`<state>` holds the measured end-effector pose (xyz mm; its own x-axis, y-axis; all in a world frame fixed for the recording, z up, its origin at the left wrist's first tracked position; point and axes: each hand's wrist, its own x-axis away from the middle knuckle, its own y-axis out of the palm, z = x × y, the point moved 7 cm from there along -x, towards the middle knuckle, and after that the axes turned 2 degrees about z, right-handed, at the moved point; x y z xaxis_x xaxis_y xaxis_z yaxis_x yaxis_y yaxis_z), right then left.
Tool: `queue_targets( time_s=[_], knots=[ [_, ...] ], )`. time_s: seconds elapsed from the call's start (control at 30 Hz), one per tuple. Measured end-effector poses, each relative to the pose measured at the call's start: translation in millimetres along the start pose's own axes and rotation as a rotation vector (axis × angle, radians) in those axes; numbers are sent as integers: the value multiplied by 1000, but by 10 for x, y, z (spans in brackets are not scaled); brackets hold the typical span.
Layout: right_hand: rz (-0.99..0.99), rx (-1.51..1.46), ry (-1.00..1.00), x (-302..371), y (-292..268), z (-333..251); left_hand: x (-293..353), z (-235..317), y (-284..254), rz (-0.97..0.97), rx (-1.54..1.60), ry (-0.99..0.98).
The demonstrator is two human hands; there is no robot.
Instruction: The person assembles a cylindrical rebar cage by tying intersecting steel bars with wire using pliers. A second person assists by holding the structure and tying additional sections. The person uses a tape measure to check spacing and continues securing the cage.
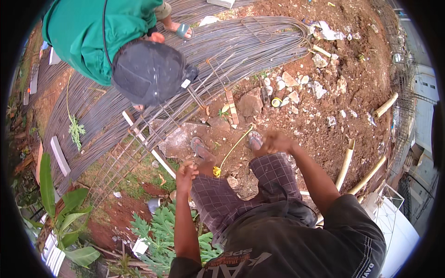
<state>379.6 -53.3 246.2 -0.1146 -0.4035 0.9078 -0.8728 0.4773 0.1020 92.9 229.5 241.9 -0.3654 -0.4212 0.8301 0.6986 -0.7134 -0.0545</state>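
My left hand (187,172) is raised beside my knee with its fingers curled closed. My right hand (274,143) hangs above my other knee, its fingers bent inward too. Anything inside either hand is too small or hidden to make out. To the left of my left hand lies a cage of tied steel bars (121,163), crossed by a pale wooden strip (160,159). Between my sandalled feet runs a yellow leaf stalk (236,145) with a shrivelled yellow leaf at its end. Past my right hand, a round yellow-and-white tape measure (276,102) rests among stones.
A co-worker in a green shirt (83,37) and dark cap (147,72) bends over long bundled steel rods (259,39). Bamboo poles (345,164) lie at right on reddish soil. Leafy plants (160,231) grow at lower left. A brick-coloured strip (232,106) lies ahead.
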Motion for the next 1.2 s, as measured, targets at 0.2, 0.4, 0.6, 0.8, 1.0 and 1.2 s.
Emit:
queue_targets(
  time_s=[0.2,0.4,0.6,0.8,1.0,1.2],
  knots=[
    [642,204,-146,-2216,-2022,645,-2027,-393,496,127,-318,203],
    [839,855,-72,-3616,-2600,995,-3487,-137,894,519,-921,733],
    [948,841,-191,-4395,-2435,1290,-4235,-116,979,135,43,393],
    [693,294,-48,-4319,-3064,1706,-4390,-187,1167,175,61,457],
    [610,-370,-630,-2849,-2323,1109,-4348,-228,1017,127,155,518],
    [1035,-191,-1139,-1005,-2067,883,-4591,-293,973,102,-39,551]
  ],
)
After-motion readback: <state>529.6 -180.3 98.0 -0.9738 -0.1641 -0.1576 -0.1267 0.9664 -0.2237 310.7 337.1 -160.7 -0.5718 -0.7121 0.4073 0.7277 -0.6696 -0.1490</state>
